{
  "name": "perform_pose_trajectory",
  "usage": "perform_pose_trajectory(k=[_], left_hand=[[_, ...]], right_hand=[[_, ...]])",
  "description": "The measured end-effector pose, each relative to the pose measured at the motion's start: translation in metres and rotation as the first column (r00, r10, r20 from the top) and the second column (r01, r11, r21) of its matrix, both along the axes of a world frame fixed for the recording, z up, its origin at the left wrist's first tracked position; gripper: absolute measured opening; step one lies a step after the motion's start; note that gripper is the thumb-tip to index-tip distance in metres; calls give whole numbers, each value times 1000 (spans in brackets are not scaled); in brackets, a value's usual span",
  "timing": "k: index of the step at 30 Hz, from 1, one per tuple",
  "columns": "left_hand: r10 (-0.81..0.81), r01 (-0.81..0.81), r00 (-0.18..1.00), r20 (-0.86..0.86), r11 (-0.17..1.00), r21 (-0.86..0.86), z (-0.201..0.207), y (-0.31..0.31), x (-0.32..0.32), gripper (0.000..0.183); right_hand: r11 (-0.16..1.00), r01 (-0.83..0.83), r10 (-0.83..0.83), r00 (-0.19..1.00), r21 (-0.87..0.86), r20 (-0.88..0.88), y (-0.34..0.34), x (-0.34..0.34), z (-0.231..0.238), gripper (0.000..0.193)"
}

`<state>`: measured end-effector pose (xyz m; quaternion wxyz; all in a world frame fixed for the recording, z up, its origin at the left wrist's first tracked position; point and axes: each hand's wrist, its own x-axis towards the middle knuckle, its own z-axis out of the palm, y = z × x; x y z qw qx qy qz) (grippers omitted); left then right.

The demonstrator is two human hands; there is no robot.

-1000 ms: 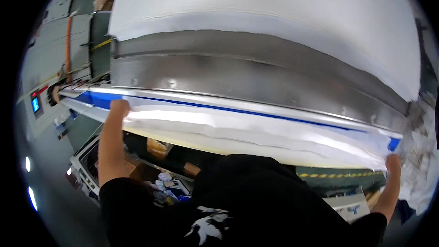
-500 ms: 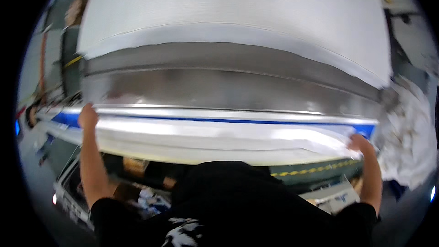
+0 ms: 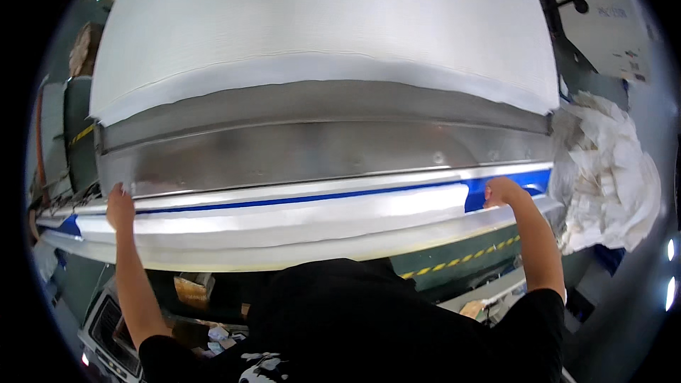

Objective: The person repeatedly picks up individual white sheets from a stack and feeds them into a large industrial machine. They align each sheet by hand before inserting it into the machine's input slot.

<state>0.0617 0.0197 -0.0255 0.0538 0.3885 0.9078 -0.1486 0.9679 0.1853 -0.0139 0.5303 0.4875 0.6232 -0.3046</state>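
A long strip of white cloth point(image 3: 298, 225) lies along a bench-like machine ledge, over a blue band point(image 3: 477, 197) that shows at both ends and as a thin line along its far edge. Near the cloth's left end, my left hand point(image 3: 120, 209) is closed on its far edge. My right hand point(image 3: 504, 190) is over the bare blue band, just right of the cloth's right end. Its fingers are curled, and whatever they may hold is hidden.
Beyond the ledge, a grey metal plate point(image 3: 340, 149) spans the width. A wide white sheet point(image 3: 319, 14) stretches behind it. Crumpled white fabric point(image 3: 606, 170) is heaped at the right. A cardboard box point(image 3: 193, 289) and a yellow-and-black floor stripe point(image 3: 461, 259) lie below the near edge.
The white cloth has slid left along the ledge, baring more blue at the right and less at the left. My right hand has moved left along the ledge. The view has shifted.
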Motion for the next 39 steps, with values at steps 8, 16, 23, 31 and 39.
perform_pose_trajectory(k=[8, 16, 23, 31, 39], left_hand=[[-338, 391, 917, -213, 866, 312, -43, 55, 8, 37], [-284, 258, 958, -51, 763, 593, -55, 65, 28, 38], [-307, 219, 952, 3, 687, 693, -45, 77, 30, 37], [-294, 185, 955, 37, 691, 699, -44, 78, 26, 39], [-282, 117, 954, 99, 655, 747, -40, 84, 12, 45]], right_hand=[[961, 100, 5, 926, 257, -378, 34, -180, 16, 19], [943, -3, 261, 629, 333, -732, 84, -518, 32, 20], [921, 107, 330, 294, 374, -897, 118, -765, 25, 20], [884, 181, 390, 222, 431, -894, 139, -876, 0, 18], [810, 244, 452, 320, 533, -833, 136, -880, -3, 17]])
